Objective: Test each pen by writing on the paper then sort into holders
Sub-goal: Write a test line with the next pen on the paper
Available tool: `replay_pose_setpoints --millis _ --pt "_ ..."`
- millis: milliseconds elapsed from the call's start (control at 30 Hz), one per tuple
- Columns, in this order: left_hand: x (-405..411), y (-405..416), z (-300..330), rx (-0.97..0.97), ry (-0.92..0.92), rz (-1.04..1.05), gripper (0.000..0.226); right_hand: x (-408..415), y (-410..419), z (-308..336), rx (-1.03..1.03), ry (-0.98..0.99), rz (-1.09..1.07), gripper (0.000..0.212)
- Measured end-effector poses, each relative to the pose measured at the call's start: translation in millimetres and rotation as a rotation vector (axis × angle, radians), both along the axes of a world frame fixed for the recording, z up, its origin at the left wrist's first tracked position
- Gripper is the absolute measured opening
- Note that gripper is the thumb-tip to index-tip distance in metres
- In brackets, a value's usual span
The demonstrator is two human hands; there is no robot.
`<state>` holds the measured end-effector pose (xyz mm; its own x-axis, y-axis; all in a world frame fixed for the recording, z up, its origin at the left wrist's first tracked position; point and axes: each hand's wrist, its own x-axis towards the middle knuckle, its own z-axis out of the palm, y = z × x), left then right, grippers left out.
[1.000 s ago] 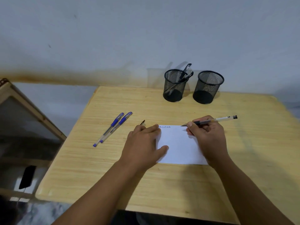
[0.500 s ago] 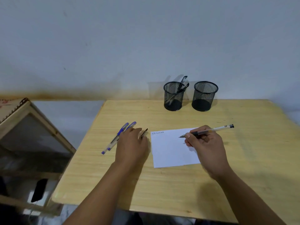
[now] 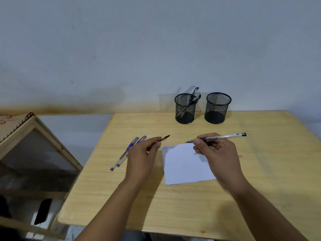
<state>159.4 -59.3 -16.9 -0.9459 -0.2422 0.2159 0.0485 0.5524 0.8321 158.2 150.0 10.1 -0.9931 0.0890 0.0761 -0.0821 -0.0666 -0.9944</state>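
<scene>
My right hand point(image 3: 218, 153) grips a clear black-ink pen point(image 3: 224, 137) above the top edge of the white paper point(image 3: 184, 166), tip pointing left. A line of scribbles sits at the paper's top left corner. My left hand point(image 3: 142, 153) pinches a black pen cap point(image 3: 165, 137), lifted just left of the paper. Two blue pens point(image 3: 128, 150) lie side by side on the table, partly behind my left hand. Two black mesh holders stand at the back: the left holder point(image 3: 185, 108) has black pens in it, the right holder point(image 3: 217, 107) looks empty.
The wooden table point(image 3: 191, 206) stands against a grey wall. A wooden frame with a dark panel point(image 3: 34, 153) stands to the left of the table, with a dark phone-like object point(image 3: 43, 211) below it.
My left hand left the paper, moved left and picked up the pen cap. My right hand lifted the pen off the paper. The camera tilted so the holders look farther away.
</scene>
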Motion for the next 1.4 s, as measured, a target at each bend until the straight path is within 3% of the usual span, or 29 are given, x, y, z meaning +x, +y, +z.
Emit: replay_pose_setpoints --millis 300,467,833,1167,1400 --pt "18.3 21.7 5.5 0.055 0.099 -0.125 0.022 2.9 -6.6 5.9 0.095 0.028 0.061 0.009" --pt "22.3 30.2 7.3 -0.007 0.137 -0.184 0.022 5.6 -4.2 2.6 0.177 0.022 0.091 0.009" --pt "24.8 35.1 2.8 -0.150 0.279 -0.201 0.023 12.4 -4.1 -2.7 0.154 0.090 0.132 0.010" --pt "22.5 47.9 0.8 0.078 0.091 -0.265 0.021 7.3 -4.7 -9.4 -0.076 -0.053 0.059 0.016" --pt "-17.5 55.6 11.7 0.053 0.058 -0.269 0.025 -36.6 2.8 14.0 -0.075 -0.050 -0.069 0.028"
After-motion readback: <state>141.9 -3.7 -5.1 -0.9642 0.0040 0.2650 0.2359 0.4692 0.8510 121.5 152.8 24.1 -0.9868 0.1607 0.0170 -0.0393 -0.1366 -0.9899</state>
